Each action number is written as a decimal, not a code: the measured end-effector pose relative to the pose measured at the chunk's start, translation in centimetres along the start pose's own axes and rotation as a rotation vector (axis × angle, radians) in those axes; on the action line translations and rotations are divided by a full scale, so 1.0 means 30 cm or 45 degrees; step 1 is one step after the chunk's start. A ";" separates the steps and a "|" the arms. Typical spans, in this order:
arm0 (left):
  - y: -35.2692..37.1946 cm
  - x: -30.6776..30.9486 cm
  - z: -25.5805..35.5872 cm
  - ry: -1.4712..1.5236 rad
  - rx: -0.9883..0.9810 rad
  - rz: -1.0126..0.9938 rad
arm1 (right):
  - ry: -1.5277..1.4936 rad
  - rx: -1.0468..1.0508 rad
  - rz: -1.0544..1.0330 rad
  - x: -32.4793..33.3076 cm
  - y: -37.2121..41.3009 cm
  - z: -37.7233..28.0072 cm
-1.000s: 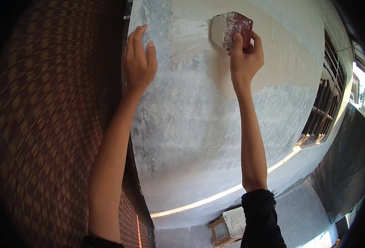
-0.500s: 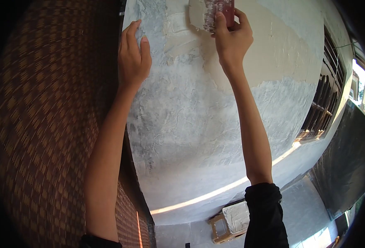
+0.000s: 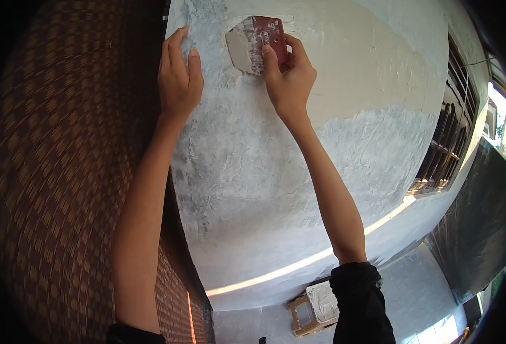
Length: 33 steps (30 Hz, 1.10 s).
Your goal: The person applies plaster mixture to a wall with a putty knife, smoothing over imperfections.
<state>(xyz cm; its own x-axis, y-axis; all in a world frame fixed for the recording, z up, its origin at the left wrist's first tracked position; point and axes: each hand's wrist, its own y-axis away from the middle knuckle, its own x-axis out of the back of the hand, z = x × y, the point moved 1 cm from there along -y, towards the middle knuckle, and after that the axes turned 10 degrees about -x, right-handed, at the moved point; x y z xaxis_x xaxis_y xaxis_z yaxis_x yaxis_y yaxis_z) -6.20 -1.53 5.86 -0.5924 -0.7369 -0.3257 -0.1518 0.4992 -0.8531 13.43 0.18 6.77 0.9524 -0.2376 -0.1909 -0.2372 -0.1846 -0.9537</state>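
Observation:
A dark red putty scraper [image 3: 271, 35], its left part coated in pale putty, lies against the wall near the top middle of the view. My right hand [image 3: 292, 77] grips its right side, thumb on the front face. Smooth cream putty [image 3: 356, 63] covers the wall to the right of the scraper and around it. Below, the rough grey-white wall [image 3: 264, 149] shows through. At the wall's left edge, my left hand [image 3: 179, 80] is raised with its fingers apart and nothing in it; the fingertips appear to rest on the wall's edge.
A woven brown mat panel [image 3: 63, 172] stands along the left, close to my left arm. On the floor below, a putty-covered board [image 3: 324, 301] sits on a brown stool [image 3: 301, 318]. A barred window [image 3: 445, 137] and a dark sheet [image 3: 471, 218] are at the right.
My right hand has moved left and down along the wall with the scraper, which now shows whole. The left hand has shifted only slightly to the left.

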 end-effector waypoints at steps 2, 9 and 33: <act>0.008 0.004 0.002 -0.025 -0.011 -0.024 | 0.102 -0.099 0.127 0.083 -0.033 0.064; 0.013 -0.006 0.002 -0.080 0.007 -0.035 | -0.167 -0.197 0.092 0.095 -0.036 -0.027; 0.009 0.002 0.008 -0.102 -0.034 -0.044 | -0.129 -0.124 0.001 0.137 -0.083 0.043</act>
<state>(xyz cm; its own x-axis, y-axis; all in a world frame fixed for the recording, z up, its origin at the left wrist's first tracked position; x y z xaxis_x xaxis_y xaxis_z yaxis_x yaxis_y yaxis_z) -6.08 -1.56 5.52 -0.5215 -0.7874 -0.3286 -0.1929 0.4839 -0.8536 18.20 0.88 8.06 0.9654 -0.1415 -0.2190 -0.2511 -0.2774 -0.9274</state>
